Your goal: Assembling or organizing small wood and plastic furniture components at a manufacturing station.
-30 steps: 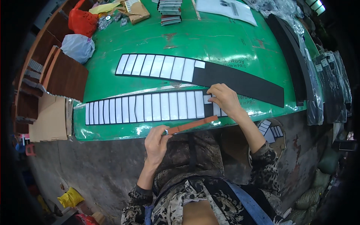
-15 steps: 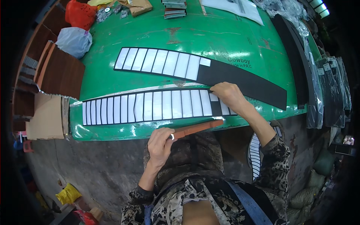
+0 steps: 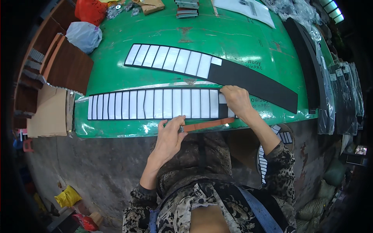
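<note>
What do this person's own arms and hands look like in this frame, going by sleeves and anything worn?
Both hands, the left hand and the right hand, are bare: no gloves, and no rings or watch that I can make out. The forearms are uncovered. Sleeves in a dark, mottled leopard-like print are pushed up toward the elbows. A blue strap crosses the same patterned top.

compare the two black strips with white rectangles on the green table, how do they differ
The near strip is covered with white rectangles almost end to end; the far strip is white on its left part only, its right part bare black. The right hand presses on the near strip's right end; no hand touches the far strip. Both lie flat on the green table.
</note>
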A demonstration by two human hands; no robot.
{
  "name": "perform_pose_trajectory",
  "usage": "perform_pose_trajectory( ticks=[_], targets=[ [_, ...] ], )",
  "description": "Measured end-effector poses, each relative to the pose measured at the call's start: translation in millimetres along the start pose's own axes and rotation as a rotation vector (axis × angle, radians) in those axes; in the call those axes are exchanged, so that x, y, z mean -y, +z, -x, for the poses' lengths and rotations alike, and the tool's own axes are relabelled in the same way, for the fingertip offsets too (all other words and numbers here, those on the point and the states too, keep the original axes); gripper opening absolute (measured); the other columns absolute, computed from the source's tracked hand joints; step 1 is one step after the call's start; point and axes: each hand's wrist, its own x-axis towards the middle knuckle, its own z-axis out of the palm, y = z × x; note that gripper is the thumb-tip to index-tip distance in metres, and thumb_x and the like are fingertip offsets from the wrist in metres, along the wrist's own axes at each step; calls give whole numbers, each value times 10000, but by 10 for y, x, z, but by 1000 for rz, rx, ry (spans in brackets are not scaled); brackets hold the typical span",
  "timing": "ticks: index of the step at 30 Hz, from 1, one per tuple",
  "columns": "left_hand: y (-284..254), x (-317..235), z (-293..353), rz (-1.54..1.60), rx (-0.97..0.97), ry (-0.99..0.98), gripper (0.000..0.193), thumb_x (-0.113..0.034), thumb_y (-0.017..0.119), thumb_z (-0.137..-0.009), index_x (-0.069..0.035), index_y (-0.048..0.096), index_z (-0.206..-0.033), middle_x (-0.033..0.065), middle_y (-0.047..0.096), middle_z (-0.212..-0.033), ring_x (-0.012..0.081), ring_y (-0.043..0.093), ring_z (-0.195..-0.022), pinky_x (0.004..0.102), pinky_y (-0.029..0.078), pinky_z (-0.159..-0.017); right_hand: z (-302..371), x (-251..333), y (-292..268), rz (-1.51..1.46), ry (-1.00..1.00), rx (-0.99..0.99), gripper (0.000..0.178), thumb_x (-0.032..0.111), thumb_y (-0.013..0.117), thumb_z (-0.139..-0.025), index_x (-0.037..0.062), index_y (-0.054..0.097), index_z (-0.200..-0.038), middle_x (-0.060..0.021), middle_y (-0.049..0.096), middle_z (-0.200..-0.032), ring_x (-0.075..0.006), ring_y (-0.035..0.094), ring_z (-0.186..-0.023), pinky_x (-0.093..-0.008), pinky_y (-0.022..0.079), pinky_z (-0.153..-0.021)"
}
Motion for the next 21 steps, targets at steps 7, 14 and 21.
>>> perform_pose_trajectory(
  ticks=[7,14,21],
  targets=[
    [33,-40,-37,9,-29,-93,362,-27,611,-825,-39,488,-1165,125,588,-1063,273,558,-996,441,330,-906,-211,-167,-349,-549,610,283,108,89,554,-875,2,593,-823,-146,673,-930,-175,668,-820,-302,530,-668],
    [98,30,20,151,-296,-11,303,-44,687,-760,-39,562,-1036,104,586,-995,273,546,-961,386,360,-861,26,176,-564,-1395,846,148,76,97,554,-911,28,531,-933,-130,652,-989,-162,639,-870,-287,534,-739],
    [140,-12,45,286,-380,-57,334,-5,746,-669,-31,647,-986,95,582,-940,261,565,-857,341,449,-736,240,783,-546,-1489,675,199,299,-41,641,-805,-35,634,-1104,-82,670,-997,-126,616,-885,-261,502,-804]
  ],
)
